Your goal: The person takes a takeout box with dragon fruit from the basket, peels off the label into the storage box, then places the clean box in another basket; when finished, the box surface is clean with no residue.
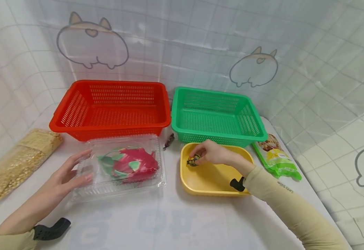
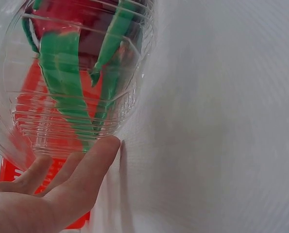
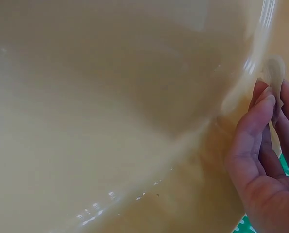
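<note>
A clear plastic clamshell box [image 1: 161, 173] holds a red dragon fruit [image 1: 138, 163] with green scales, probably a model. My left hand [image 1: 64, 173] lies at the box's left end, thumb and fingers spread and touching the plastic. In the left wrist view those fingers [image 2: 98, 167] look nearly straight against the ribbed end wall. Over the yellow basin [image 1: 213, 178], my right hand [image 1: 211, 152] pinches a small round label [image 1: 193, 160] with dark and coloured print. In the right wrist view the label [image 3: 275, 73] shows its pale back between thumb and fingers.
Behind stand a red basket [image 1: 116, 116] and a green basket [image 1: 208, 121]. A small dark object [image 1: 169, 140] lies between them. At the left is a bag of pale kernels [image 1: 19, 156]; at the right, a green food packet [image 1: 277, 156].
</note>
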The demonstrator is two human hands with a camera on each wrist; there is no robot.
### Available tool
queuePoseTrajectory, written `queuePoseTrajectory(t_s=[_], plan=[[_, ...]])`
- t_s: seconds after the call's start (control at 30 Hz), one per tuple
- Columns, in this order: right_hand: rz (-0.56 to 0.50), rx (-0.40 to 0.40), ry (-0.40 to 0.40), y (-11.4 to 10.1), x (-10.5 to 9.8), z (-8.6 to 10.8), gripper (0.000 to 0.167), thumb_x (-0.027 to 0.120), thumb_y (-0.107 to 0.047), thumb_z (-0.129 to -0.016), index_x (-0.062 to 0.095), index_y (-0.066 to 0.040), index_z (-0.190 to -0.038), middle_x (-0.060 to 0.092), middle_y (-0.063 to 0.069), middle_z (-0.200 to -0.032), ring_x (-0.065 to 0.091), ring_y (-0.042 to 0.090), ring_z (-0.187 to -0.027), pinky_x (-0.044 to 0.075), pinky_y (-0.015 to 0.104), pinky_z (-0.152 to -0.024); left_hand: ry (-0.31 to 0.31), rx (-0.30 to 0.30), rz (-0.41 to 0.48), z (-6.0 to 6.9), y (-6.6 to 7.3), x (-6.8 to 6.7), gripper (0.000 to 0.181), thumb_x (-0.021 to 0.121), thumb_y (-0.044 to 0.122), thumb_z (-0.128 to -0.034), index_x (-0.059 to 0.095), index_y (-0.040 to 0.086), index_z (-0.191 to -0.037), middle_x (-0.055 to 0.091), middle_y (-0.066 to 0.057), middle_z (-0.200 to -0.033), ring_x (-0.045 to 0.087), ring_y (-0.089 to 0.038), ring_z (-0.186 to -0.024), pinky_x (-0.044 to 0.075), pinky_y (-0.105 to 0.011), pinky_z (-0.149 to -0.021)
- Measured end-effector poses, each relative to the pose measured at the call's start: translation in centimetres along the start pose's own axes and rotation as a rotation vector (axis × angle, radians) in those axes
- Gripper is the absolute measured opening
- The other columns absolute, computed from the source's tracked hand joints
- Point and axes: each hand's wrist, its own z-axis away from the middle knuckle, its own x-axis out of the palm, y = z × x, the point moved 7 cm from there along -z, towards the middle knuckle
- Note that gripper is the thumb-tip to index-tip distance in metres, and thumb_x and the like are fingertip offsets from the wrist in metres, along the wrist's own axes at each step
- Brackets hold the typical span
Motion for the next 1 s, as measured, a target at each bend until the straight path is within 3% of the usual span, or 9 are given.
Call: queuePoseTrajectory(t_s=[0.4, 1.0], plan=[[0.104, -0.038, 0.012, -0.4, 0.3, -0.2, 0.026, 0.076, -0.003, -0.083, 0.075, -0.005, -0.109, 0.074, 0.004, -0.097, 0.055, 0.01, -0.079, 0.048, 0.023, -0.071, -0.009, -0.004, 0.027, 0.0, -0.1, 0.0, 0.07, 0.052, 0.029, -0.1037, 0.011, 0.042, -0.159, 0.002, -0.011, -0.167, 0.017, -0.051, -0.141, 0.027, -0.082, -0.096], [0.28, -0.066, 0.07, -1.0, 1.0, -0.6, 0.022, 0.078, -0.007, -0.079, 0.077, -0.006, -0.101, 0.056, -0.004, -0.07, 0.045, 0.006, -0.065, 0.037, 0.02, -0.061, -0.009, -0.018, 0.015, 0.0, -0.1, 0.1, 0.071, 0.052, 0.031, -0.1034, 0.009, 0.042, -0.159, 0.0, -0.014, -0.167, 0.014, -0.054, -0.14, 0.029, -0.081, -0.094]])
